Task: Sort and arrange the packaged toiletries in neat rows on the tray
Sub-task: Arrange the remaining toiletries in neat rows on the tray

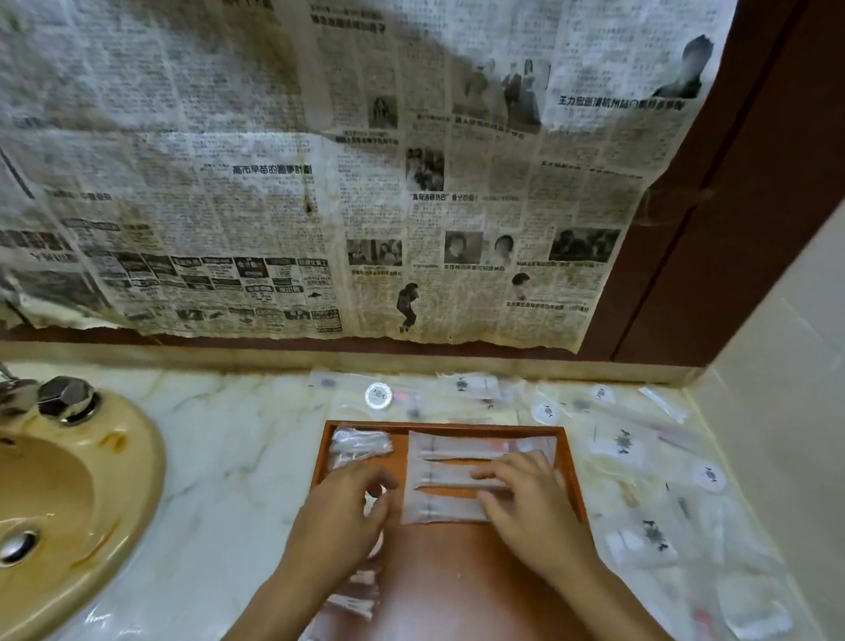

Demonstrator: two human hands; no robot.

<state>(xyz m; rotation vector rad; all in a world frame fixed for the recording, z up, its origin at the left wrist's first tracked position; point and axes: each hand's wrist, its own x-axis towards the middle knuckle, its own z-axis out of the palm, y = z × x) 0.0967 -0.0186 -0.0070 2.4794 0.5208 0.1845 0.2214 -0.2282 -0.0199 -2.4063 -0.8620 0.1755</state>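
Nearest the camera, small packets (352,603) are lying in a loose string down the left side of the person's bare belly, trailing toward the bottom edge of the view; what is in them is too blurred to tell.

Just beyond, both hands are working over the wooden tray (572,453), which is sitting on the marble table. The left hand (342,510) is reaching in over the tray's near-left corner with its fingers curled, and it seems to be pinching a small clear packet, though the grip itself is hidden. The right hand (529,503) is lying flat, fingers straight and spread, pressing down on the long sachets (447,481) without closing on any of them.

Those long sachets are lying side by side in the middle of the tray, their long axes running left to right and stacking into a column from near to far. They are lying directly under the right hand, so that hand is the nearer one for squaring them up; a nudge along their short axis is probably what is needed to close the gaps.

In the tray's far-left corner a bundle of cotton-swab packets (361,441) is sitting, closer to the left hand.

Farther off, unsorted packets (638,541) are scattered over the table to the right, with round labelled discs (708,477) among them.
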